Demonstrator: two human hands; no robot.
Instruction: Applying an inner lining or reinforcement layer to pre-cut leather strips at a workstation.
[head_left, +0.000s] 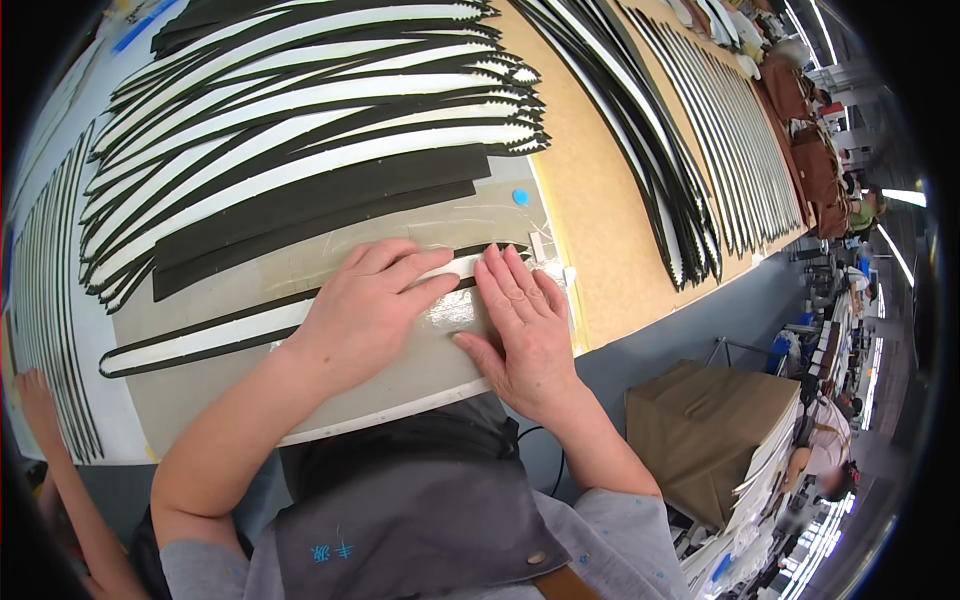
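A long strip with a white middle and black edges (215,337) lies across the grey work board (200,400) in front of me. Its left end is rounded; the right end runs beneath my fingers. My left hand (368,305) rests over the strip, its fingers stretched to the right and slightly apart. My right hand (522,325) lies flat, fingertips on the strip's right end and thumb out on the board. Part of the strip is hidden under both hands.
Beyond the board lies a pile of similar black-and-white strips (300,120), with flat black pieces (330,205) before it. More strips (640,140) lie on the tan board at right. A blue round piece (520,197) sits near the corner. Another person's hand (38,405) is at far left; a brown-covered stack (700,425) stands right.
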